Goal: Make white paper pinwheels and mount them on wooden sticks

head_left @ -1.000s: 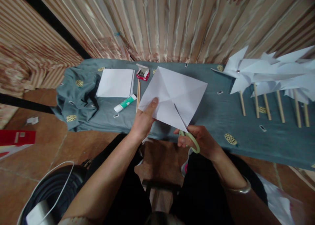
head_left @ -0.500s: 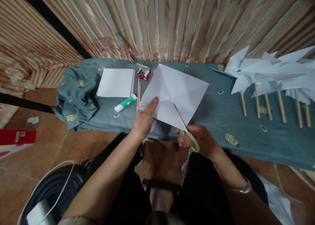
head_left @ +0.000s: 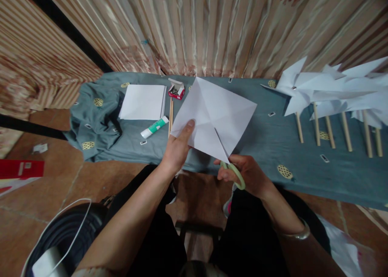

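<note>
The left hand (head_left: 177, 150) is closed on the left corner of a creased square sheet of white paper (head_left: 221, 103), its thumb pressed flat on top and its fingers mostly hidden underneath. The sheet is held over the near edge of a long table draped in grey-blue cloth (head_left: 257, 147). The right hand (head_left: 247, 170) is curled around the pale green looped handles of a pair of scissors (head_left: 239, 179), at the sheet's near corner; a dark slanting line runs from there toward the creased centre.

Toward the table's left end lie a stack of white paper (head_left: 143, 102), a green-and-white glue stick (head_left: 154, 127), thin wooden sticks (head_left: 171, 112) and, near the far edge, an open red-and-white cardboard box (head_left: 176, 92) with small metallic pieces inside. White paper pinwheels on wooden sticks (head_left: 333, 87) crowd the right end.
</note>
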`<state>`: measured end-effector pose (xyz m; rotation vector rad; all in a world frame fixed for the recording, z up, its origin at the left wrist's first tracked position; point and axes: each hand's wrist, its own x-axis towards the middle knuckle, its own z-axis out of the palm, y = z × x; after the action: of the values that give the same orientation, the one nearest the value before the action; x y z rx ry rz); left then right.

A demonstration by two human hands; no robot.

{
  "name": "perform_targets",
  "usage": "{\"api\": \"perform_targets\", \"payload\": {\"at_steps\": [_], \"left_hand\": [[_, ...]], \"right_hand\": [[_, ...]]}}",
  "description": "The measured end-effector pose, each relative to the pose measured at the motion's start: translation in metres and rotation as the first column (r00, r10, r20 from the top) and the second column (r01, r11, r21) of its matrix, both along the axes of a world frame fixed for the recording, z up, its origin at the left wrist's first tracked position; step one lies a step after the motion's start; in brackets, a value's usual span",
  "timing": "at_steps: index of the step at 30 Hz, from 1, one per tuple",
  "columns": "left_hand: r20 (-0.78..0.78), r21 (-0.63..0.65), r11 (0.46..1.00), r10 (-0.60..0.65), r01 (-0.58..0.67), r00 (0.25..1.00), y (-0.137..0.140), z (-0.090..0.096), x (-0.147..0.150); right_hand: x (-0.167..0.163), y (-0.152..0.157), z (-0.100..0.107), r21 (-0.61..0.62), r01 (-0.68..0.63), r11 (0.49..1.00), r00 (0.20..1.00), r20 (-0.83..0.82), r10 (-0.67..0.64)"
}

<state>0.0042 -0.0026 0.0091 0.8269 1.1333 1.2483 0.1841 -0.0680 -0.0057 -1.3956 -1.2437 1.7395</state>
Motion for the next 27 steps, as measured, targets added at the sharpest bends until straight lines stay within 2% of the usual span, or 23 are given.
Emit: {"api": "perform_targets", "payload": {"at_steps": [6, 9, 10, 12, 14, 15, 18, 21, 25, 27], "left_hand": [[-0.024, 0.03, 0.995, 0.096, -0.095, 0.995, 0.011, 0.006, -0.01], [-0.017, 0.068, 0.984, 0.168, -0.167, 0.986, 0.017, 0.013, -0.019], [-0.017, 0.073, 0.983, 0.167, -0.166, 0.986, 0.017, 0.014, -0.021], [-0.018, 0.05, 0.993, 0.11, -0.109, 0.994, 0.015, 0.014, -0.024], [-0.022, -0.011, 1.0, -0.006, 0.006, 1.0, 0.009, 0.012, -0.024], [-0.031, -0.046, 0.997, -0.066, 0.064, 0.997, 0.006, 0.01, -0.023], [-0.078, -0.125, 0.974, -0.201, 0.19, 0.977, -0.005, 0.005, -0.018], [-0.108, -0.157, 0.949, -0.292, 0.273, 0.95, -0.01, 0.003, -0.015], [-0.095, -0.187, 0.942, -0.301, 0.28, 0.949, -0.008, 0.002, -0.014], [-0.037, -0.209, 0.939, -0.287, 0.274, 0.957, -0.006, 0.003, -0.014]], "right_hand": [[0.014, -0.003, 0.009, 0.055, -0.168, 0.984, 0.986, 0.028, 0.167], [0.031, -0.006, 0.009, 0.082, -0.173, 0.982, 0.985, 0.035, 0.17], [0.037, -0.006, 0.007, 0.103, -0.13, 0.986, 0.991, 0.043, 0.126], [0.05, -0.006, 0.001, 0.167, 0.08, 0.983, 0.995, 0.04, -0.087], [0.059, -0.004, -0.005, 0.247, 0.278, 0.928, 0.958, -0.005, -0.285], [0.063, -0.002, -0.008, 0.27, 0.334, 0.903, 0.941, -0.039, -0.336], [0.064, 0.004, -0.011, 0.272, 0.412, 0.869, 0.911, -0.11, -0.397], [0.055, 0.01, -0.006, 0.184, 0.462, 0.868, 0.887, -0.066, -0.458], [0.042, 0.014, 0.0, 0.055, 0.499, 0.865, 0.867, -0.036, -0.497], [0.036, 0.015, 0.001, 0.021, 0.549, 0.836, 0.833, -0.094, -0.545]]}}
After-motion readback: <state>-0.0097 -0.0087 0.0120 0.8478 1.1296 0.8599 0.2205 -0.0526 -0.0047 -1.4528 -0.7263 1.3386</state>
